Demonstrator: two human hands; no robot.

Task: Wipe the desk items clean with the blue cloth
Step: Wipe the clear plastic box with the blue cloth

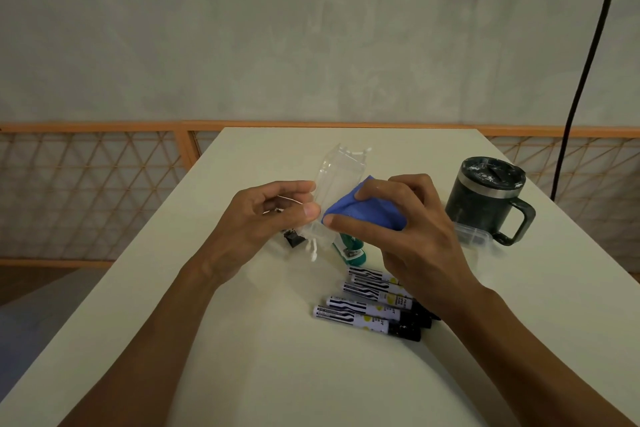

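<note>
Left hand (263,218) pinches the clear plastic box (341,173), right hand (408,222) grips the blue cloth (360,215), wiping it (next, likely: rotate box).

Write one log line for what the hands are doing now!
left hand: holds clear box | right hand: holds blue cloth against clear box | nearby: markers, mug

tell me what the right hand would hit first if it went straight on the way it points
Probably the clear plastic box, which the left hand holds. The right hand, gripping the blue cloth, points left toward it, and the cloth seems against its side, though depth is hard to judge.
</note>
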